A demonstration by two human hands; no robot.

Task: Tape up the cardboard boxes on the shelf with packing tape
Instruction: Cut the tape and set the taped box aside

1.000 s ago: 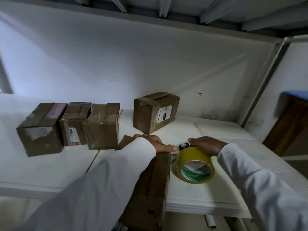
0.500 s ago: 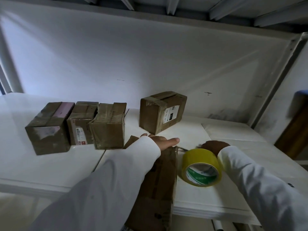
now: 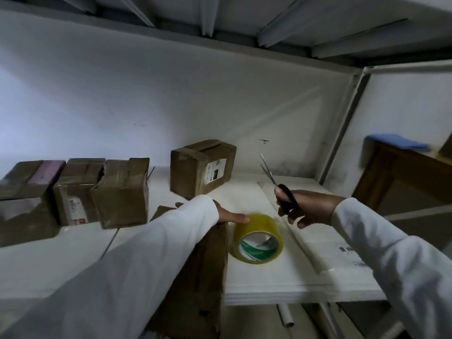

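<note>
A long brown cardboard box [image 3: 203, 270] lies at the white shelf's [image 3: 281, 282] front edge, partly under my left sleeve. My left hand [image 3: 230, 215] rests flat on the box's far end, its fingers straight and pointing at the yellow roll of packing tape [image 3: 256, 238] just to the right. My right hand [image 3: 303, 209] hovers above and right of the roll and grips the black handles of a pair of scissors [image 3: 271, 178], blades open and pointing up and away.
A labelled box [image 3: 203, 167] stands at the back middle. Three more brown boxes [image 3: 73, 192] sit in a row on the left. A shelf upright [image 3: 342, 128] rises at the right, with a wooden table [image 3: 401, 172] and blue cloth beyond.
My right hand has lifted from behind the tape roll and now holds scissors in the air. My left hand stays on the box, fingertips nearer the roll. The camera moved closer.
</note>
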